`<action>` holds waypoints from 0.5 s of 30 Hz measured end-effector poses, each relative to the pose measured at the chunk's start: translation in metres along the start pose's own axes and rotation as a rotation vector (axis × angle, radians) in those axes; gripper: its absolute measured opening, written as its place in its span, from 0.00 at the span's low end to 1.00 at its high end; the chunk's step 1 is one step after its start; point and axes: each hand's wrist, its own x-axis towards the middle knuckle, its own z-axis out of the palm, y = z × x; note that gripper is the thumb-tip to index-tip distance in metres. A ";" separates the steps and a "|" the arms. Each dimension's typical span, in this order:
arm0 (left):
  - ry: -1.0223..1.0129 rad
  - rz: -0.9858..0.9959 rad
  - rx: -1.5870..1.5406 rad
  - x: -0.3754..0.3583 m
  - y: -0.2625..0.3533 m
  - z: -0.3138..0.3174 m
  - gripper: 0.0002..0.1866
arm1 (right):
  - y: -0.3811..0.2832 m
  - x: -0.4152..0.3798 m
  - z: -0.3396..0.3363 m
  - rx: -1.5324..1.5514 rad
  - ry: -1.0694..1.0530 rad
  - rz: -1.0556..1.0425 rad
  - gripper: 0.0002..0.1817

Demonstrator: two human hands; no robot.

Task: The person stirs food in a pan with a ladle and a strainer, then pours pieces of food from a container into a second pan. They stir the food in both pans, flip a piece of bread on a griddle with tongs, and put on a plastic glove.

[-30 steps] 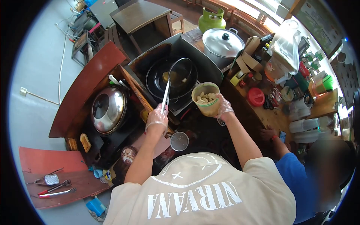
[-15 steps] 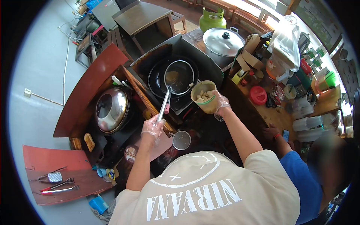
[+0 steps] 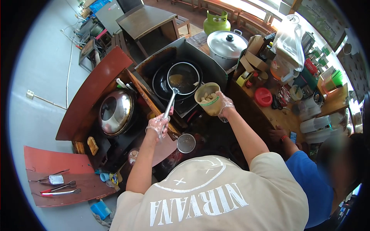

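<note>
My left hand (image 3: 157, 126), in a clear plastic glove, is closed round the long handle of a strainer (image 3: 172, 101). The strainer's round head lies over a black wok (image 3: 160, 82), where some brownish liquid shows. My right hand (image 3: 225, 104), also gloved, grips a pale tub (image 3: 211, 109) with a green band. Pale pieces (image 3: 209, 96) fill part of the tub, which is tilted a little at the right edge of the wok. One pale piece sits near the strainer's right rim.
A lidded pot (image 3: 227, 44) and a green gas cylinder (image 3: 216, 23) stand behind the wok. On the left is a domed lid (image 3: 115, 112). A small sieve (image 3: 186, 143) lies nearer me. A person in a blue sleeve (image 3: 308, 184) is at the right.
The tub in my right hand has shifted slightly left and its opening is tipped a bit differently. The strainer has moved only slightly.
</note>
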 end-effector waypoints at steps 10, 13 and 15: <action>-0.012 0.143 0.057 -0.054 0.007 0.019 0.22 | 0.002 0.000 -0.002 0.013 -0.018 0.030 0.26; 0.033 0.220 0.245 -0.077 0.004 0.030 0.22 | 0.005 0.012 -0.006 0.032 -0.042 0.030 0.26; 0.047 0.305 0.280 -0.079 -0.008 0.034 0.21 | 0.008 0.019 -0.008 0.080 -0.082 0.053 0.27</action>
